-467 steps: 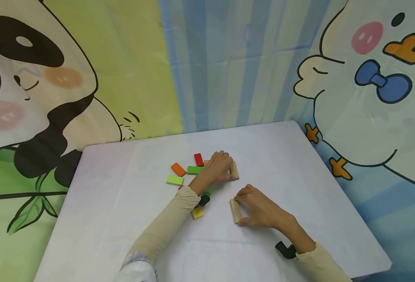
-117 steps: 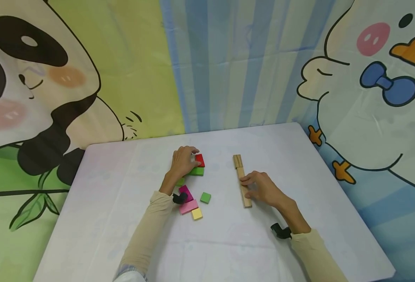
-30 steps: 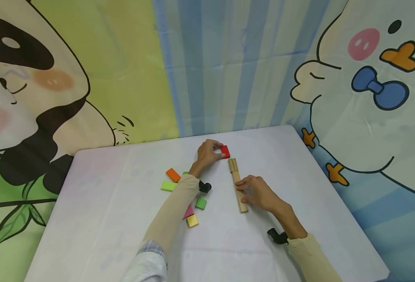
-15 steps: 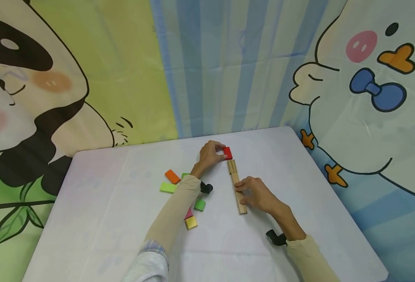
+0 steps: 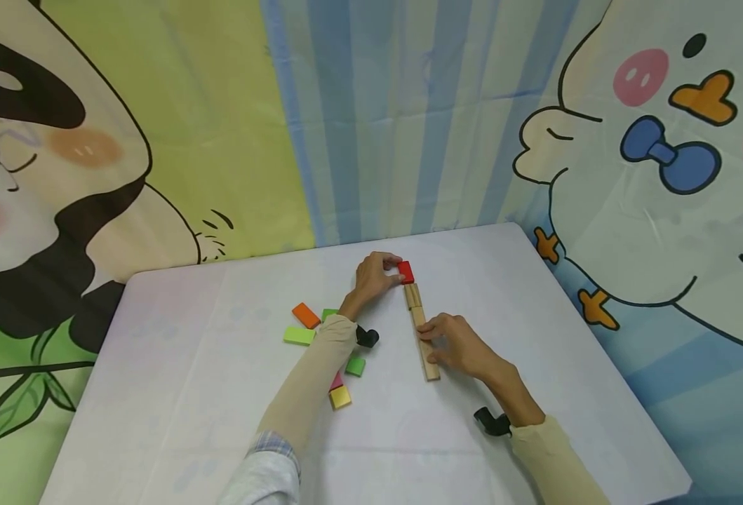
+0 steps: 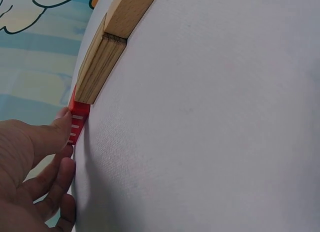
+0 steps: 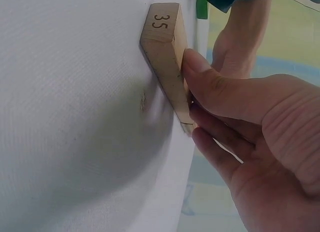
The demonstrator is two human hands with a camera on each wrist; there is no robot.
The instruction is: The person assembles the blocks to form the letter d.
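Note:
In the head view my left hand (image 5: 371, 277) pinches a small red block (image 5: 405, 272) between thumb and fingers. White stripes mark the red block's side in the left wrist view. It meets the far end of a straight row of bare wooden blocks: a short grooved piece (image 5: 414, 296), then a longer wooden block (image 5: 430, 368). My right hand (image 5: 462, 344) grips the long block, thumb and fingertips set apart along it. In the right wrist view the end of the long wooden block (image 7: 162, 32) shows the number 35; my right fingers partly hide its side.
Left of the row lie an orange block (image 5: 306, 315), a lime block (image 5: 299, 335), a green block (image 5: 355, 365) and a yellow block (image 5: 340, 397). My left sleeve partly covers a pink one (image 5: 337, 381). The white table (image 5: 175, 421) ends at a printed cloth backdrop.
Earlier the wooden pieces were apart under both hands; then they lay in line. My left hand has carried the red block from the coloured pile rightward to the row's far end. My right hand stays put.

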